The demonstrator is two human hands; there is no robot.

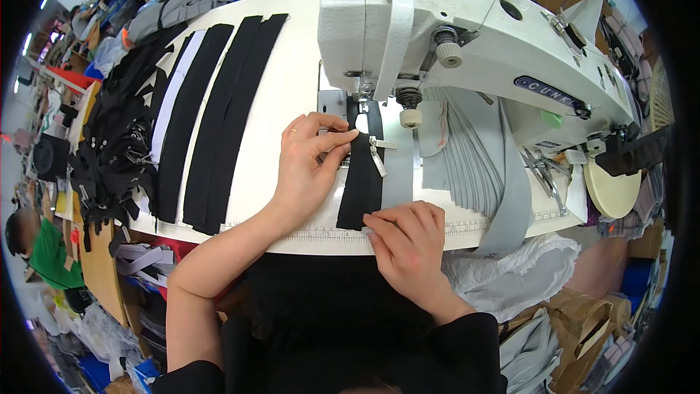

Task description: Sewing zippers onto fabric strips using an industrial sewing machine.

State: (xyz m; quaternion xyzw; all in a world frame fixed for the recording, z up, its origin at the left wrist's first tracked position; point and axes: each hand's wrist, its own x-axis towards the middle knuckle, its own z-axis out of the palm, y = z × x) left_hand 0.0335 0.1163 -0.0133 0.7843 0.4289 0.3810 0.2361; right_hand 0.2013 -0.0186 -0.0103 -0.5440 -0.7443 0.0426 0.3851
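A black fabric strip (355, 193) runs from under the presser foot (362, 106) toward the table's front edge. Along its right side lies a zipper with two silver zipper pulls (377, 155), and a grey fabric strip (397, 179) sits beside and partly beneath it. My left hand (310, 164) has thumb and fingers pinched at the black strip's left edge, just in front of the foot. With thumb and index finger closed, my right hand (410, 244) grips the strip's near right corner. Fingers partly hide both edges.
The white sewing machine (467, 36) arches over the work. Long black strips (233, 117) and a heap of black zippers (117, 131) lie left. Stacked grey fabric (467, 153), scissors (543, 175) and a ruler tape (467, 228) are at right and front. Someone in green (55, 252) sits far left.
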